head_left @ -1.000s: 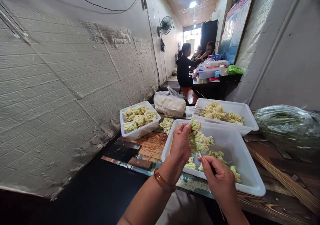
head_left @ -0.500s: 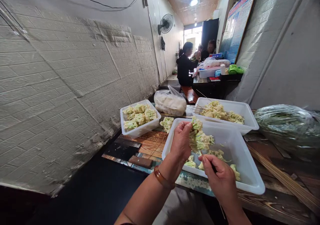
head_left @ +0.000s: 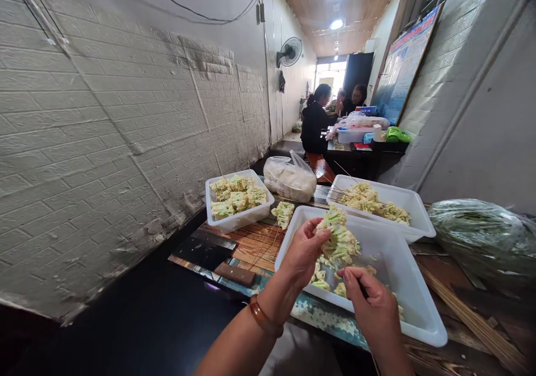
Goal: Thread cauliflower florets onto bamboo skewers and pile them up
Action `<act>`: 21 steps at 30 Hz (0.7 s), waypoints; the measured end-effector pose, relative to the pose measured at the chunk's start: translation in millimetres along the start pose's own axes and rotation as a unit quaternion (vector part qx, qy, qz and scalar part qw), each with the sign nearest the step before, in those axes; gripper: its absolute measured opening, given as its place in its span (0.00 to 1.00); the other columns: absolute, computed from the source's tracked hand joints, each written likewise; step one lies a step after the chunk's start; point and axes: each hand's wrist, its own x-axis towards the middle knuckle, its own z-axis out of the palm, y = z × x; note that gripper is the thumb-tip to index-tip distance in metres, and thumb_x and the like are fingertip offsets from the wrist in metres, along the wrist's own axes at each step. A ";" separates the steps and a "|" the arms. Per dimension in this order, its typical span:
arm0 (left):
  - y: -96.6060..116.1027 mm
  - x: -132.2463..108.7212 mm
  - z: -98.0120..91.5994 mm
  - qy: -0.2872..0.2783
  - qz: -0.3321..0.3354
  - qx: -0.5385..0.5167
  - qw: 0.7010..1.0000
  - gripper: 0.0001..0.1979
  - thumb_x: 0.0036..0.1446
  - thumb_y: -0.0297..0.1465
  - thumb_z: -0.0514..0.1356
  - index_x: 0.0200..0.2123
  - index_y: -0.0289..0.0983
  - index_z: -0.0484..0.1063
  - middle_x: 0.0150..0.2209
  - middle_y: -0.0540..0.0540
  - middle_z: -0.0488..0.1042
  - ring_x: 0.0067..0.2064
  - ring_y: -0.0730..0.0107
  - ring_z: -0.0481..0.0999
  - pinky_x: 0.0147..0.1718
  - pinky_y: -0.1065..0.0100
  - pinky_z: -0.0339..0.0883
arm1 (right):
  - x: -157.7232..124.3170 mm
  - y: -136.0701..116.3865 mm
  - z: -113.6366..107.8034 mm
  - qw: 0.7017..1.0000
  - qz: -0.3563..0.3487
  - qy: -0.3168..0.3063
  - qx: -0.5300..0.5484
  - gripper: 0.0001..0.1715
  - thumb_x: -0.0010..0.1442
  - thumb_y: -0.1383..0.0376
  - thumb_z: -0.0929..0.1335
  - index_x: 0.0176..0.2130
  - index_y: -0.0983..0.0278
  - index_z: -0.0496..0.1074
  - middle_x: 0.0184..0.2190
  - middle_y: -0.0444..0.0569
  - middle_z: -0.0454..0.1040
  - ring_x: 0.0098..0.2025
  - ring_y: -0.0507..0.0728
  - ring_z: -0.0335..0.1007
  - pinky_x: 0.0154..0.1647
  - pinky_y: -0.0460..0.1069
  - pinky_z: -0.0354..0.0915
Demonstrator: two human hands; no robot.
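Note:
My left hand [head_left: 304, 250] pinches a stack of cauliflower florets [head_left: 338, 236] threaded on a thin bamboo skewer, held over the near white tray [head_left: 412, 309]. My right hand [head_left: 371, 303] is closed on the skewer's lower end, just below the florets. A few loose florets [head_left: 322, 281] lie in the tray under my hands. A brown bangle sits on my left wrist.
A white tray of florets [head_left: 238, 200] stands at left by the brick wall, another tray with skewered florets [head_left: 379, 203] behind. A loose floret [head_left: 283, 213], a plastic bag [head_left: 291, 178], a wrapped green bundle [head_left: 481, 234] and bamboo skewers [head_left: 473, 320] lie on the wooden table. People sit at a far table [head_left: 355, 141].
The view has tilted up and shifted slightly. Both hands stay on the skewer; the florets have slid closer together and my left fingers have opened a little around them.

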 end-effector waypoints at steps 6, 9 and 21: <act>-1.1 0.3 -4.4 -0.003 0.041 0.025 0.999 0.25 0.44 0.37 0.70 0.45 0.37 0.69 0.38 0.47 0.74 0.37 0.71 0.73 0.37 0.71 0.64 | -0.5 1.4 3.3 0.999 0.042 -0.020 0.020 0.24 0.57 0.47 0.65 0.30 0.64 0.77 0.17 0.43 0.67 0.21 0.52 0.62 0.22 0.45 0.59; 2.4 0.8 -12.5 0.002 0.065 0.058 0.996 0.24 0.47 0.41 0.67 0.46 0.37 0.69 0.41 0.45 0.72 0.38 0.71 0.72 0.38 0.70 0.64 | 7.6 2.5 2.2 0.995 0.076 -0.023 0.055 0.26 0.56 0.46 0.66 0.32 0.65 0.77 0.16 0.42 0.64 0.20 0.52 0.59 0.20 0.46 0.57; 13.1 -48.4 -44.7 -0.093 0.058 0.361 0.926 0.08 0.52 0.34 0.60 0.29 0.33 0.72 0.25 0.49 0.70 0.27 0.74 0.66 0.27 0.72 0.58 | 37.5 -34.1 51.9 0.959 0.115 -0.045 0.254 0.17 0.50 0.52 0.73 0.32 0.63 0.76 0.28 0.45 0.74 0.30 0.53 0.66 0.31 0.46 0.63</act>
